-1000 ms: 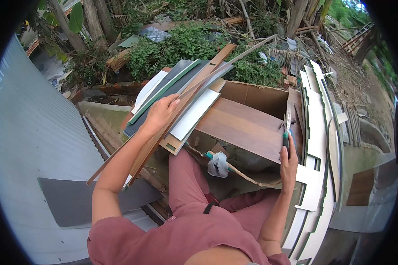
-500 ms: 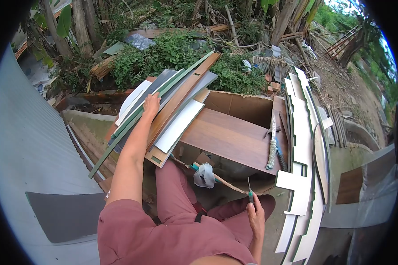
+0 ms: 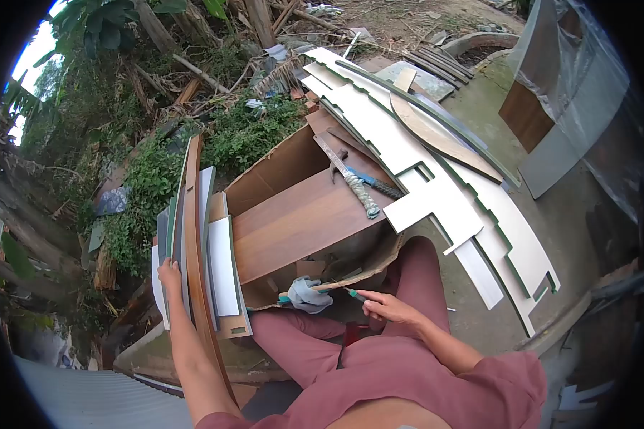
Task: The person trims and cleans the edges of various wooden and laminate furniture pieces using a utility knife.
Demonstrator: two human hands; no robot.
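At lower centre, right hand (image 3: 385,307) pinches green-handled tool (image 3: 353,292), tip beside grey rag (image 3: 306,294), under torn cardboard box (image 3: 279,171) flap. Mid-left, left hand (image 3: 169,272) against board stack (image 3: 193,214), grip unclear. Machete (image 3: 352,183) on brown board (image 3: 293,229) above.

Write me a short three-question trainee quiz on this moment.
1. True or false: the long blade with a cord-wrapped handle lies on the brown wooden board.
2. What does the right hand hold in its grip? A) small green-handled tool B) hammer C) paintbrush
3. What does the left hand touch?
Key: 1 true. 2 A. 3 The stack of thin white, grey and brown panel offcuts.
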